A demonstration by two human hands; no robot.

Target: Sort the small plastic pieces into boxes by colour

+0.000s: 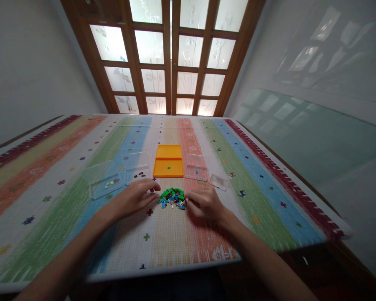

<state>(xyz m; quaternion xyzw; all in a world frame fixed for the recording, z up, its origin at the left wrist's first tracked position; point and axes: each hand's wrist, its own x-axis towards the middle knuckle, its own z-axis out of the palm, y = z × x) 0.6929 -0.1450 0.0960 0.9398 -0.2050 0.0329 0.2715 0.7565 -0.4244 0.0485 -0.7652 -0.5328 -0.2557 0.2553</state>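
Note:
A small heap of toy building bricks (pixel 172 195), mostly green with blue, brown and pale ones, lies on the tablecloth between my hands. My left hand (pixel 143 193) is at the heap's left edge, its thumb and forefinger apart with nothing visible between them. At the right edge, my right hand (pixel 203 202) has its fingers curled and pinched together against the bricks; whatever is between the fingertips is too small to make out. Just beyond the heap lies an opened orange case (pixel 168 173), with a green brick (pixel 168 168) inside its nearer half.
Left of the case are a clear box (pixel 95 193) with pale yellow bricks and another clear box (pixel 127 179) with several dark brown bricks. To the right, a clear box (pixel 203 172) holds a blue brick, beside a smaller clear box (pixel 224 186). A striped tablecloth (pixel 134 246) covers the table.

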